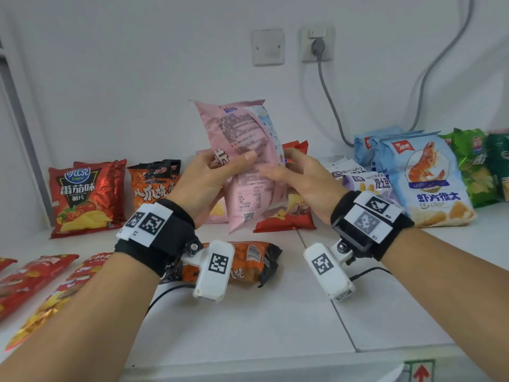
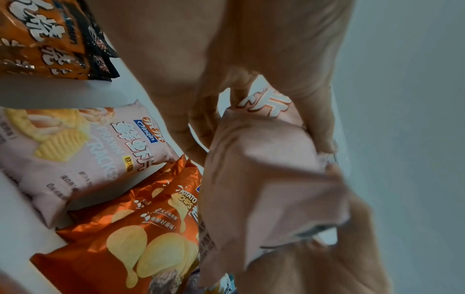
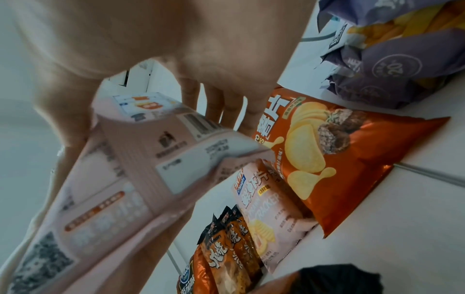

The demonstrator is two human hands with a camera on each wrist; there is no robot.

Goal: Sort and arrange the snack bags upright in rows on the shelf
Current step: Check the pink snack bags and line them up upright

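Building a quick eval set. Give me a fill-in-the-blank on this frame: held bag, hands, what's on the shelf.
1. Both hands hold a ____ snack bag above the shelf.
2. The side of it facing the head camera is its ____.
3. The orange bag below the wrists is ____, not upright.
4. The bag with a shrimp picture stands to the person's ____.

Missing words: pink; back; lying flat; right

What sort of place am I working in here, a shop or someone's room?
Probably a plain room set up as a mock shop, not a real store: a bare white shelf, a wall socket with a cable plugged in, and snack bags like the prawn crisp bag standing against the wall.
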